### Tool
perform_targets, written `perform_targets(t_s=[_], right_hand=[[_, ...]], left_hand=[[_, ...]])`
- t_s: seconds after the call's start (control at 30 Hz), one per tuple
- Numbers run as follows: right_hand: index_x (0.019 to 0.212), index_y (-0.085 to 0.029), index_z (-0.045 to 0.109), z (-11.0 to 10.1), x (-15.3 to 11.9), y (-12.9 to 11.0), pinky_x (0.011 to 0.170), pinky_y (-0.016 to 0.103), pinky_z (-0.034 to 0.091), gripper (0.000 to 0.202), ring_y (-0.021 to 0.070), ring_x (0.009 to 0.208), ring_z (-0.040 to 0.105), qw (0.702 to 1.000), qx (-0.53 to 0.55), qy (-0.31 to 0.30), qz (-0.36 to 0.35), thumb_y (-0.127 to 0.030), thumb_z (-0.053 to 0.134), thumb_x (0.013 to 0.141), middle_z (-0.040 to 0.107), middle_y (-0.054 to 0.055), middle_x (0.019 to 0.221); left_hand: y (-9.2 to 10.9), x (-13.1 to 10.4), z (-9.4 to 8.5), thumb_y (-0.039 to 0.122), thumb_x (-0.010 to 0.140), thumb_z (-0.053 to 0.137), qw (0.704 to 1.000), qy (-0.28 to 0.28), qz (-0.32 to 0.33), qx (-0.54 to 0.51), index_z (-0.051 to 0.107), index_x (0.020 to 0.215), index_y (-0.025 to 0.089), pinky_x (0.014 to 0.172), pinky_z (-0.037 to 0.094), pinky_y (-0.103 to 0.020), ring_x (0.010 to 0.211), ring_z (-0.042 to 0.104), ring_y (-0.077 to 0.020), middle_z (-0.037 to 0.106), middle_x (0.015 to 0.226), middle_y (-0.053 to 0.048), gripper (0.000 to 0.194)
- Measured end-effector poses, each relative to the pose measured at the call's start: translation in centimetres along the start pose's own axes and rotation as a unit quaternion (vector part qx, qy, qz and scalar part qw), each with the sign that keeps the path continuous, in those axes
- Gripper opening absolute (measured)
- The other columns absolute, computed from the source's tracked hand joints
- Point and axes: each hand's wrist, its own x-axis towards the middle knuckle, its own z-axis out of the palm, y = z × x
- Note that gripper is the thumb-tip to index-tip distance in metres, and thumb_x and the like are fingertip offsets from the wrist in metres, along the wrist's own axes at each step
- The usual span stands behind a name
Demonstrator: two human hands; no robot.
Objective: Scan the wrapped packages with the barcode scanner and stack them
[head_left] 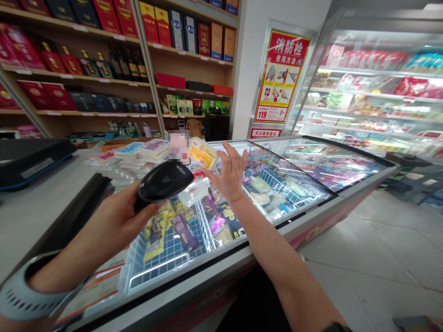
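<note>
My left hand (119, 219), with a pale watch strap (38, 299) on the wrist, is closed around the handle of a black barcode scanner (166, 180). The scanner's head points forward and to the right, over the freezer's glass. My right hand (231, 170) pinches the right edge of a clear flat food pack with a yellow label (203, 154). Its other fingers are raised and spread. The pack hangs in the air, tilted, just beyond the scanner's tip. Behind the scanner, several similar flat packs (129, 154) lie in a pile, partly hidden.
A glass-topped chest freezer (194, 272) with wire baskets and wrapped goods stands below my hands. At left is a grey counter (20, 207) with a black flat device (32, 161). Shelves of boxes and bottles (83, 69) line the back. A lit display fridge (374, 83) is at right.
</note>
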Motion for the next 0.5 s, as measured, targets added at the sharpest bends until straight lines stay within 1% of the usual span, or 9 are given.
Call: perform_targets(t_s=[0.1,0.2,0.27,0.33,0.4,0.47,0.5], right_hand=[[0.13,-0.024,0.048,0.0,0.0,-0.2,0.125,0.059,0.0,0.051,0.0295,0.145,0.037,1.0,0.0,0.0,-0.001,-0.058,0.053,0.092,0.047,0.014,0.149],[0.127,-0.024,0.049,0.2,0.0,-0.1,0.125,0.057,0.001,0.05,0.0282,0.143,0.04,1.0,-0.01,0.023,-0.011,-0.058,0.055,0.091,0.048,0.014,0.147],[0.127,-0.023,0.049,0.4,0.1,0.6,0.124,0.057,0.005,0.052,0.0282,0.141,0.041,0.999,-0.016,0.044,0.004,-0.059,0.057,0.09,0.049,0.015,0.146],[0.127,-0.02,0.048,0.7,0.2,2.0,0.122,0.058,0.013,0.058,0.0292,0.139,0.043,0.996,-0.018,0.073,0.045,-0.061,0.06,0.086,0.05,0.018,0.144],[0.126,-0.018,0.048,1.0,0.2,4.1,0.118,0.057,0.022,0.063,0.0304,0.135,0.046,0.989,-0.018,0.105,0.106,-0.061,0.065,0.082,0.053,0.02,0.139],[0.122,-0.016,0.051,1.3,0.1,6.3,0.113,0.056,0.029,0.061,0.0321,0.132,0.047,0.976,-0.028,0.129,0.174,-0.058,0.068,0.08,0.055,0.02,0.135],[0.12,-0.016,0.052,1.5,0.0,7.3,0.112,0.056,0.031,0.06,0.0328,0.13,0.048,0.969,-0.035,0.131,0.205,-0.056,0.069,0.079,0.056,0.02,0.133]], left_hand=[[0.2,0.0,0.0,0.057,0.083,0.054,1.0,0.002,0.004,-0.005,0.058,0.118,0.019,0.082,0.051,-0.037,0.097,0.065,-0.0272,0.071,0.108,-0.008,0.052],[0.4,0.0,-0.1,0.056,0.083,0.054,1.0,0.001,0.009,-0.003,0.058,0.119,0.019,0.079,0.051,-0.035,0.095,0.064,-0.0262,0.071,0.109,-0.008,0.052],[0.4,0.0,-0.1,0.057,0.083,0.054,1.0,-0.002,0.007,0.004,0.059,0.117,0.018,0.075,0.05,-0.034,0.088,0.064,-0.0249,0.071,0.104,-0.007,0.051],[0.2,0.1,-0.2,0.058,0.082,0.053,1.0,-0.005,0.002,0.011,0.06,0.114,0.018,0.071,0.049,-0.033,0.083,0.064,-0.0241,0.072,0.097,-0.006,0.051],[0.0,0.3,-0.3,0.058,0.082,0.052,1.0,-0.004,-0.005,0.025,0.06,0.113,0.018,0.071,0.049,-0.033,0.082,0.064,-0.0241,0.072,0.095,-0.006,0.051],[-0.2,0.5,-0.5,0.059,0.081,0.051,0.999,0.009,-0.006,0.045,0.06,0.113,0.019,0.071,0.049,-0.032,0.081,0.065,-0.0239,0.072,0.094,-0.006,0.052],[-0.2,0.6,-0.6,0.061,0.08,0.051,0.998,0.019,-0.007,0.055,0.061,0.112,0.019,0.07,0.049,-0.032,0.081,0.065,-0.0237,0.073,0.093,-0.005,0.053]])
